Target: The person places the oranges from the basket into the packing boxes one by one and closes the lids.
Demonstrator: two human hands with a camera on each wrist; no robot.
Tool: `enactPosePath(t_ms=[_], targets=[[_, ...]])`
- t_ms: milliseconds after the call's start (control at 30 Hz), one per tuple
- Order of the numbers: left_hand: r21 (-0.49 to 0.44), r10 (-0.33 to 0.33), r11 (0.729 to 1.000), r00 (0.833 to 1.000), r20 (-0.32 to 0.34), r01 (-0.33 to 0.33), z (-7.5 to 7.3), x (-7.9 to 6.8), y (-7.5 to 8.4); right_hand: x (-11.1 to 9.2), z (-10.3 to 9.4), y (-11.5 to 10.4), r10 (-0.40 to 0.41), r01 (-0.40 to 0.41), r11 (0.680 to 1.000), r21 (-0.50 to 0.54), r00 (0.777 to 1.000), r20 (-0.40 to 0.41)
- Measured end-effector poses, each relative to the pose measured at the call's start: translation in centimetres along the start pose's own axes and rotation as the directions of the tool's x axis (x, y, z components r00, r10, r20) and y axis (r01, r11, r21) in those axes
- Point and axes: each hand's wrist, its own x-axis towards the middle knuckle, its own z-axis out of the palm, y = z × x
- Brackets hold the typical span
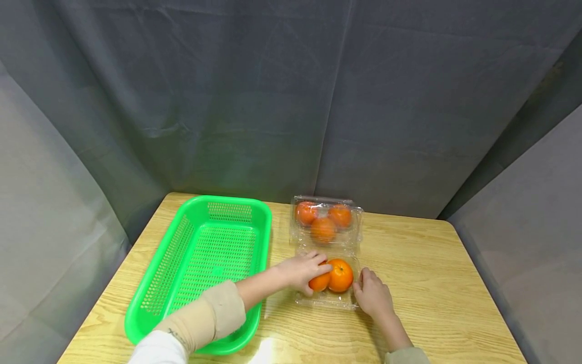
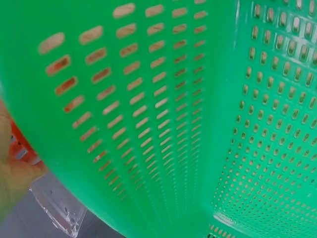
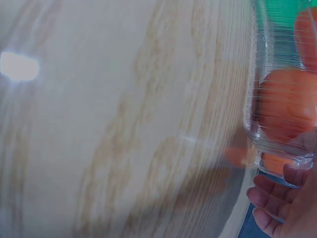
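A clear plastic tray (image 1: 334, 302) lies near the middle of the table, with two oranges in its area. My left hand (image 1: 302, 273) reaches across and grips the left orange (image 1: 320, 283), its fingers curled over the top. The right orange (image 1: 341, 275) sits close beside it. At the tray's right side rests my right hand (image 1: 375, 293), fingers loosely bent; in the right wrist view these fingers (image 3: 270, 198) hold nothing. Behind, three oranges (image 1: 324, 230) show through a clear plastic container (image 1: 297, 235). Whether tray and container are joined, I cannot tell.
A green perforated basket (image 1: 265, 242) stands on the left of the wooden table (image 1: 423, 273), under my left forearm. Its wall (image 2: 148, 99) fills most of the left wrist view. Grey curtains (image 1: 254, 101) hang behind and at both sides.
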Motion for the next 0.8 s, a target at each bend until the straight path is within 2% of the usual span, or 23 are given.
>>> enactPosePath(t_ms=[133,367,800], targets=[[0.025,0.006,1.0,1.0,0.017,-0.006,0.5,0.2,0.2,0.0,0.0,0.0,0.001,-0.001,1.0,0.002,1.0,0.001],[0.0,-0.015,1.0,0.998,0.066,0.015,1.4,0.4,0.5,0.0,0.0,0.1,0.004,-0.004,1.0,0.001,1.0,0.003],[-0.028,-0.031,0.999,0.995,0.09,0.033,2.0,0.8,0.5,0.0,0.1,0.0,0.005,-0.004,1.0,0.006,1.0,-0.021]])
